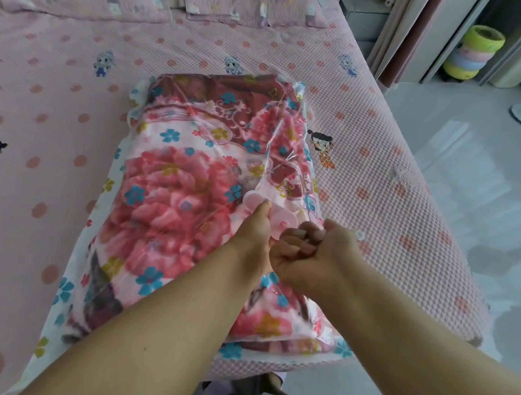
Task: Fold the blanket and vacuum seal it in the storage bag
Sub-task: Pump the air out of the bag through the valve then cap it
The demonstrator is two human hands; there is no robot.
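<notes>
Both forearms are extended forward over the near edge of the bed, wrists close together. Left hand: fingers are curled down onto the pink valve, fingertips hidden behind the knuckles, so the exact grip cannot be told. Right hand: fingers are curled tightly inward, pressed just beside the left hand's fingers (what is pinched, if anything, cannot be told). A second pink disc is seen just beyond the left fingertips.

The blanket is folded into a thick rectangular block, pink and dark-red floral print with blue and yellow flowers, and is enclosed in the clear storage bag, whose flower-printed margin is spread flat around it. The bag extends away from the fingers. Plastic is creased above the valve. No legible writing or brand is seen.
</notes>
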